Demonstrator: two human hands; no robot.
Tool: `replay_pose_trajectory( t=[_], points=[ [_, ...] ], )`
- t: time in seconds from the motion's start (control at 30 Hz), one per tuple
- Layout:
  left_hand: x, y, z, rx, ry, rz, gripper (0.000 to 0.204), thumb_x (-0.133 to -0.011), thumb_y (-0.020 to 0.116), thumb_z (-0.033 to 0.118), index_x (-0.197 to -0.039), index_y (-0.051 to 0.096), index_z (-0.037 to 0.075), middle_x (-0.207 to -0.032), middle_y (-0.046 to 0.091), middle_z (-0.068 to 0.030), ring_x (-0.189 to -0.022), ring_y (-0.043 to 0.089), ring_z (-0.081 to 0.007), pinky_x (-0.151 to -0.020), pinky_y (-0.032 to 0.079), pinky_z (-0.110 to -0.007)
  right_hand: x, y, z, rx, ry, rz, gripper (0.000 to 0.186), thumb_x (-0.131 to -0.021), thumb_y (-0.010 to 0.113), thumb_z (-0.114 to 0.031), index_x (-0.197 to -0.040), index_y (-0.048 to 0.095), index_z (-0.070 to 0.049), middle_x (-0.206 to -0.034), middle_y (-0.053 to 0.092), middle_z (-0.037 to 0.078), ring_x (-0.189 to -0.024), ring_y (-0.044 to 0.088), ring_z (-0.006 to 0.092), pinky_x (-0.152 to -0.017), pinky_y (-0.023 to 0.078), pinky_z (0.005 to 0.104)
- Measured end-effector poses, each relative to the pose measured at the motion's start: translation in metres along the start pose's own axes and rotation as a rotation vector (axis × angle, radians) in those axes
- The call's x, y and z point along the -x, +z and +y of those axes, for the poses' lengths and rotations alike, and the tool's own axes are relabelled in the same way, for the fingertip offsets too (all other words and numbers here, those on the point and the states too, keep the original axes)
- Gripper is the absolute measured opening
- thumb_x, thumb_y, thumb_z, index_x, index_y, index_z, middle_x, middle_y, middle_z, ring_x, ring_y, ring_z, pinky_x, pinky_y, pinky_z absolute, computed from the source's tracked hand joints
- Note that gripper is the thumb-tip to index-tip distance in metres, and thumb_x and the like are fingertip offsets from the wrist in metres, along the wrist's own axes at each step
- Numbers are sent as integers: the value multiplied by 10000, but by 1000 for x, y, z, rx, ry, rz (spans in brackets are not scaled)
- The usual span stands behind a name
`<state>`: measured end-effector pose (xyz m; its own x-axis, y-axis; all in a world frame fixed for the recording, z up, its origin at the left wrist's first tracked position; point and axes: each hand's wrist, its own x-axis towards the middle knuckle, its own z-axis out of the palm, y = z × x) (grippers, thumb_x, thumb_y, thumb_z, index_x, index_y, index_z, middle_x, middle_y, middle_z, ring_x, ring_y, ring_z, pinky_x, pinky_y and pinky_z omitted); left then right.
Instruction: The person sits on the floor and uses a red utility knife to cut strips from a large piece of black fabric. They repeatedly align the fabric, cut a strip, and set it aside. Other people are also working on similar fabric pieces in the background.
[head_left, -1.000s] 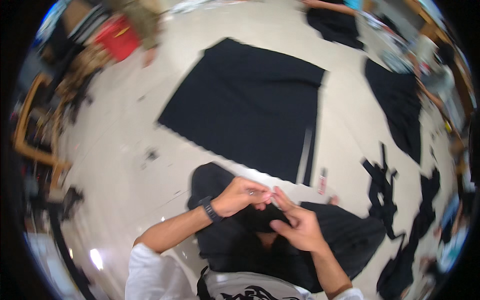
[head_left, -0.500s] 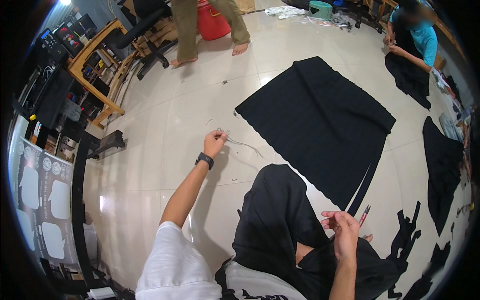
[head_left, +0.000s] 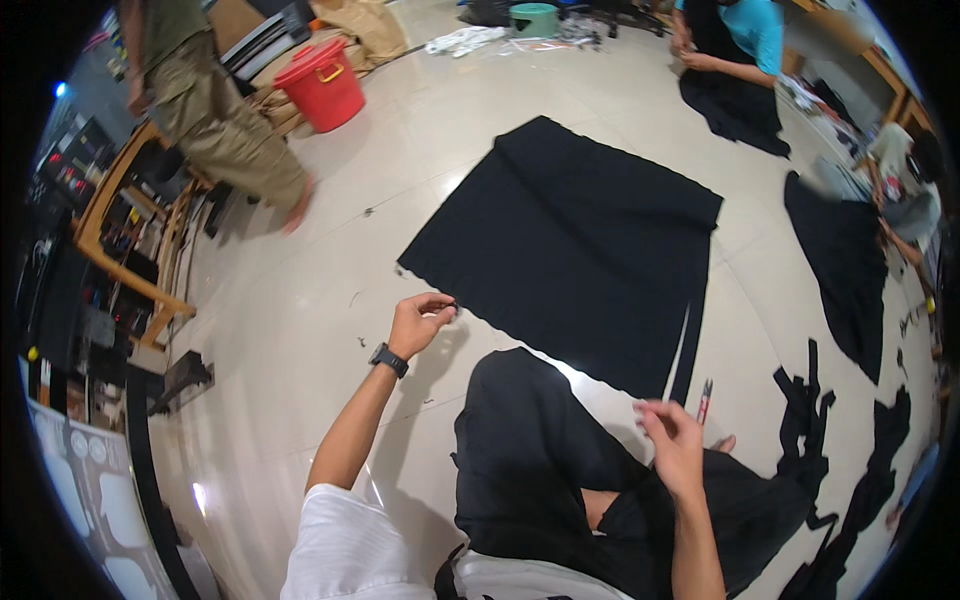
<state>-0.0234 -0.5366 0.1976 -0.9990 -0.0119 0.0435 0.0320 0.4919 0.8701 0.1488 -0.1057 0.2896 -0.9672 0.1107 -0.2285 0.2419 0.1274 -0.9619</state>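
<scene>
A large black cloth (head_left: 565, 255) lies flat on the tiled floor in front of me, with a narrow strip (head_left: 688, 355) partly separated along its right side. By the cloth's near left edge, my left hand (head_left: 418, 325) is closed in a pinch, with a small dark bit at the fingertips that I cannot make out. My right hand (head_left: 675, 442), beside the lower corner, has thumb and fingers pressed together; what they hold, if anything, is hidden. Red-handled thread snips (head_left: 705, 402) are just beyond it, near my foot.
Black fabric strips (head_left: 803, 425) are scattered at the right. Beyond them, one person handles a black cloth piece (head_left: 840, 270); another in turquoise (head_left: 762, 40) holds more black cloth. A person in khaki trousers (head_left: 225, 130) stands near the red bucket (head_left: 322, 88) and wooden table (head_left: 125, 265).
My left hand has come to the cloth's edge; the pale looped thread it held over bare floor no longer shows. The standing person has stepped left. My view has turned right.
</scene>
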Motion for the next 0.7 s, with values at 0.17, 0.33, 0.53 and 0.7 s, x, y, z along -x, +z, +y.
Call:
replay_pose_trajectory(
  t=[0.17, 0.33, 0.53, 0.7],
  points=[
    [40, 50, 143, 332, 42, -421, 264, -901, 783, 58, -1140, 694, -13, -1002, 749, -77, -910, 707, -125, -812, 577, -251, -39, 56, -19, -286, -277, -264, 856, -897, 807, -141, -1603, 328, -75, -1640, 343, 169, -1360, 545, 305, -991, 560, 411],
    [47, 77, 202, 549, -108, -628, 380, -969, 700, 68, -1319, 568, 0, -1171, 724, -163, -1002, 721, -193, -863, 596, -308, -50, 63, -36, -70, -506, -105, 394, -891, 770, -25, -1271, 683, 28, -1194, 714, 171, -1033, 711, 220, -863, 580, 317],
    [4, 88, 189, 213, 127, -554, 514, -1026, 610, 328, -1416, 542, -1, -1346, 659, -204, -1094, 701, -225, -931, 566, -324, 21, -124, -18, -149, -130, 156, 179, -921, 719, 32, -1091, 760, 69, -895, 759, 137, -783, 720, 157, -730, 581, 281],
    [-47, 172, 135, 25, 5, -518, 430, -1030, 643, 353, -1391, 626, 119, -1367, 661, -24, -1080, 639, -108, -913, 464, -274, 213, -285, 2, -54, 11, 662, 173, -934, 705, 25, -1089, 746, 89, -939, 763, 166, -801, 745, 188, -736, 618, 301]
  ],
)
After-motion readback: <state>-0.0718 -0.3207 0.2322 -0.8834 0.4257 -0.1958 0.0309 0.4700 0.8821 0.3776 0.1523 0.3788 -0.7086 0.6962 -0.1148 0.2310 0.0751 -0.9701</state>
